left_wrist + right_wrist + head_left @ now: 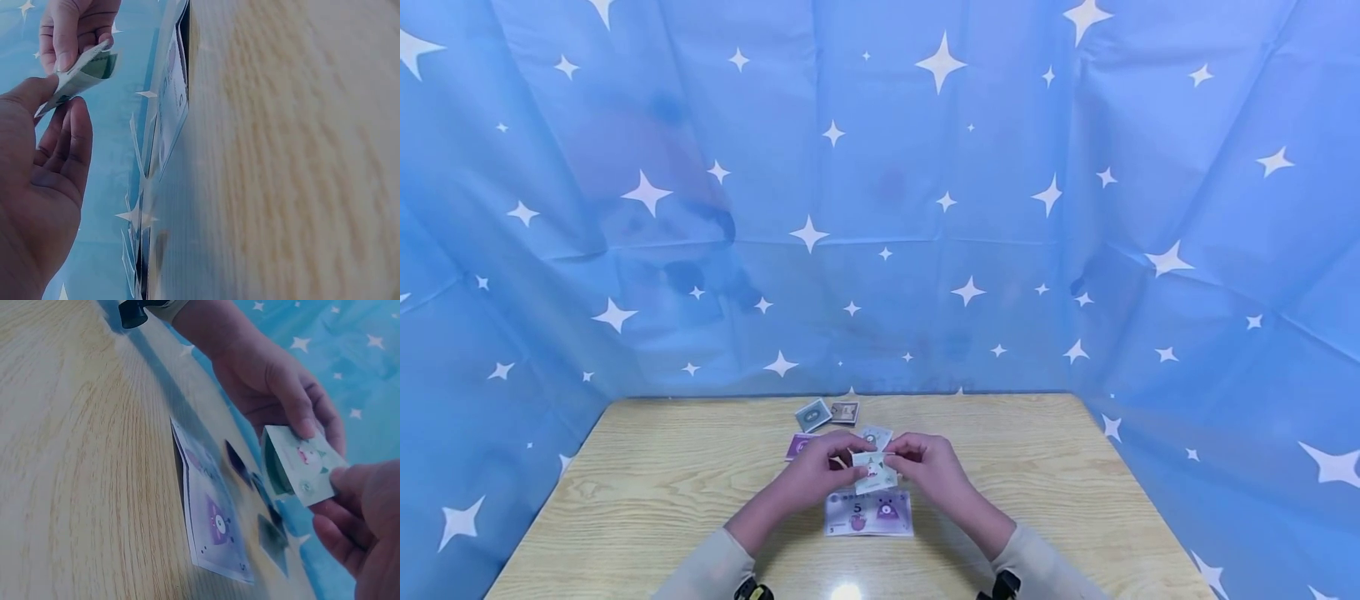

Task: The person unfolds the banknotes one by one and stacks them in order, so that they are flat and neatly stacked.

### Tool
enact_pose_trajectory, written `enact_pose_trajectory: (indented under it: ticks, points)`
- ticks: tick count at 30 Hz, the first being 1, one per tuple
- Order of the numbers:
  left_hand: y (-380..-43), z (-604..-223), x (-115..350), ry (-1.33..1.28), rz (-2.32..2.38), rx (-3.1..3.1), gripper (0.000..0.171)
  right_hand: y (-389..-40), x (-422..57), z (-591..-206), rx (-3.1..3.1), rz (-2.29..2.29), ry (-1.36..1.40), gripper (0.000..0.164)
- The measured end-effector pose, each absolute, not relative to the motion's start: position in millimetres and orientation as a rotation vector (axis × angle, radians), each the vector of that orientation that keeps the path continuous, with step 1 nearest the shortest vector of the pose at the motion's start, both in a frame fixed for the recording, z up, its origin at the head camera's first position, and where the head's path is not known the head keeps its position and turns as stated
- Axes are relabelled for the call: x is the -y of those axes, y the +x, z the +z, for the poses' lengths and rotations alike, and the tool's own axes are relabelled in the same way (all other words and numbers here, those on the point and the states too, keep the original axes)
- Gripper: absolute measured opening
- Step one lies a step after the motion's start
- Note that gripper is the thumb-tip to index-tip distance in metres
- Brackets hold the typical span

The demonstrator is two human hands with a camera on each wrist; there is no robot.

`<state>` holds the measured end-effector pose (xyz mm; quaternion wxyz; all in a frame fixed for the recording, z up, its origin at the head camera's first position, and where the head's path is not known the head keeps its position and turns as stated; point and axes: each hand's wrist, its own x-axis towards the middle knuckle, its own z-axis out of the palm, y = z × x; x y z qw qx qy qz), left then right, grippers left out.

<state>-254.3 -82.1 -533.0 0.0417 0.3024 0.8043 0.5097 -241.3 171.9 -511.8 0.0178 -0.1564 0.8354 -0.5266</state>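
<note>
Both hands hold a small pale green play banknote (876, 477) above the table. It is bent over on itself, and a darker green inner face shows in the right wrist view. My left hand (820, 468) pinches the note's left side between thumb and fingers. At its upper right corner, my right hand (929, 463) pinches it with thumb and forefinger. Below the hands lies a purple play banknote (868, 523) marked 5, folded, its layers slightly apart at the edge. A pale grey-green note (877, 435) is partly hidden just behind the held one.
Farther back on the wooden table (700, 475) lie a folded teal note (813, 415), a folded brown note (846, 412) and a dark purple note (798, 445) partly covered by the left hand. A blue star-patterned curtain (880, 183) encloses the table's back and sides.
</note>
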Motion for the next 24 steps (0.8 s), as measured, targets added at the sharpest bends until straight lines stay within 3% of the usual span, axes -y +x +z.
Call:
enact_pose_trajectory:
  ticks: [24]
  points:
    - [-257.7, -525.4, 86.4, 0.878, 1.532, -2.567, 0.024, -237.3, -181.5, -507.3, -2.514, -1.733, -0.432, 0.004]
